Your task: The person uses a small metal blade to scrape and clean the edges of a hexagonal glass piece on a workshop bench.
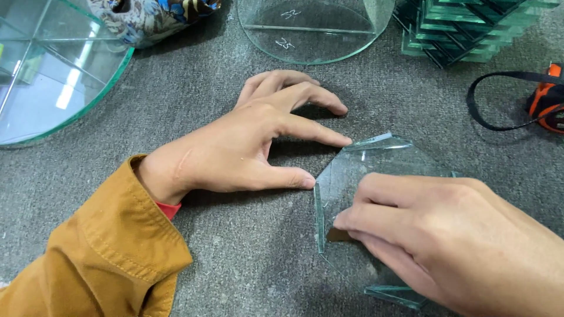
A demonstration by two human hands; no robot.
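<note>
Both hands are down on a grey carpet-like mat (247, 258), working on a small stack of clear glass pieces (358, 176) cut with angled corners, sort of octagon shaped. The stack lies flat on the mat, right of centre. The left hand (252, 147) is spread open, not gripping anything — its thumb tip and forefinger tip just touch the stack's left and top-left edges, other fingers curled on the mat. The right hand (446, 235) lies over the top of the glass, fingers bent and pressing down, with something small and brown (341, 235) under the fingertips; can't tell what it is.

Around them: a big round glass disc (53, 76) at top left, another round glass piece (311, 29) at top centre, a stack of greenish glass squares (464, 29) top right, and an orange tape measure (546, 97) with a black strap at the right edge — well apart from the hands.
</note>
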